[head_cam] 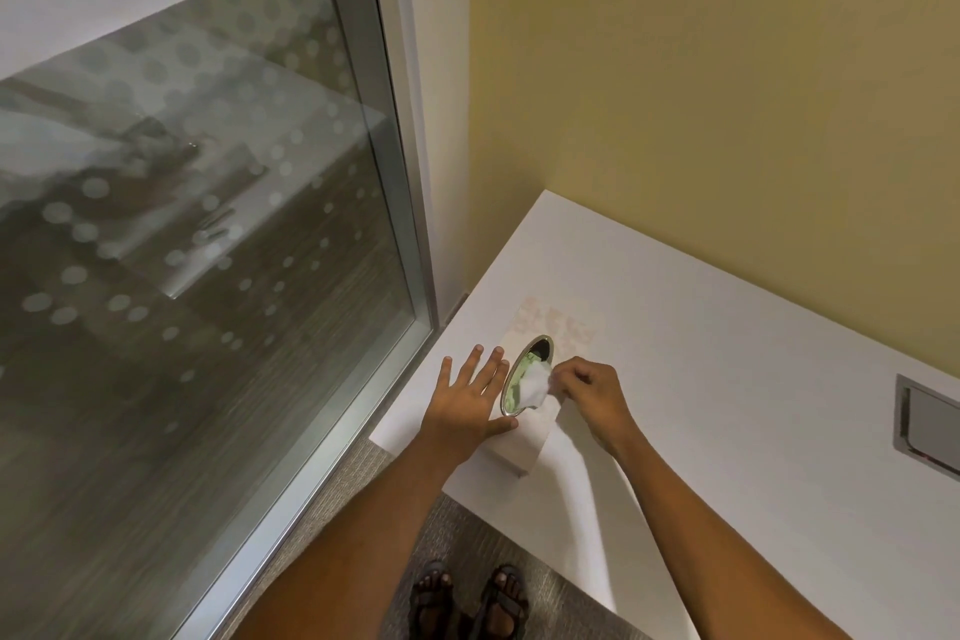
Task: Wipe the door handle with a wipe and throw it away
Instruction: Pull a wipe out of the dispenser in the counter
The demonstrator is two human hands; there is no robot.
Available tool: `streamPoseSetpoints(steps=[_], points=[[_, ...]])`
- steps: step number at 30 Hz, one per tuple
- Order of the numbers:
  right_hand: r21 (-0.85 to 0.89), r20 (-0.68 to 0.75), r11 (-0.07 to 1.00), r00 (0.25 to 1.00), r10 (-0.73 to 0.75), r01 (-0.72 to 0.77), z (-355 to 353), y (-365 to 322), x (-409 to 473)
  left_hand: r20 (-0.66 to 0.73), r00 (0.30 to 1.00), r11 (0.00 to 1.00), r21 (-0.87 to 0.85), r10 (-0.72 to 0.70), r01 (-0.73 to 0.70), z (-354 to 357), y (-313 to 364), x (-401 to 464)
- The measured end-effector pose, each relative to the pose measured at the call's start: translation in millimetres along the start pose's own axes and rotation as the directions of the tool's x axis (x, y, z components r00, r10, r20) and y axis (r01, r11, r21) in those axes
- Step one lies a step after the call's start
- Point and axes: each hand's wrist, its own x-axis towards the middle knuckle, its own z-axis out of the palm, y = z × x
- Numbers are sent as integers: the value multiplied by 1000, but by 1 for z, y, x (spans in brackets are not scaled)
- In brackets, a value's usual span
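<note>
Yellow wall fills the top right, from 12 o'clock round to 3 o'clock. On the other side, from 7 o'clock up to 11 o'clock, is a big glass panel with pale dots on it and a grey metal frame. Things show in the glass, but they are blurry and hard to make out.

Below the wall, a white counter spreads from the middle out to 4 o'clock. A grey metal plate is set into it at 3 o'clock, and the edge of the view cuts it off. Grey carpet shows at 6 o'clock, with two feet in dark sandals cut off at the bottom.

A pale tissue box sits on the counter near its left corner, just below the middle. It has a faint print on top and an oval hole with a shiny rim.

Both bare arms reach up from the bottom. The left hand lies open and flat, fingers spread, at 9 o'clock of the hole, pressing on the box and the counter. The right hand is at 3 o'clock of the hole, pinched closed on a white wipe. The wipe sticks up out of the hole, and its lower part is hidden inside the box. No door handle is in view.
</note>
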Motion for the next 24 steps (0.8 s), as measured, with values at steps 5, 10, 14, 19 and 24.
streamPoseSetpoints(steps=[5, 10, 14, 19, 24], points=[[517, 193, 812, 961, 198, -271, -10, -12, 2, 80, 997, 999, 44, -7, 4, -9, 1, 2], [668, 397, 620, 902, 170, -411, -13, -10, -5, 64, 998, 1000, -2, -22, 22, -30, 7, 4], [705, 446, 538, 878, 170, -463, -11, -14, -10, -219, 972, 945, -327, -82, 6, -48, 6, -3], [662, 499, 537, 842, 204, -522, 2, -33, -25, -272, 949, 781, -623, -160, -47, -93, 21, -14], [615, 512, 573, 827, 233, -542, 18, -52, -39, -318, 942, 737, -661, -111, -137, -115, 28, -27]])
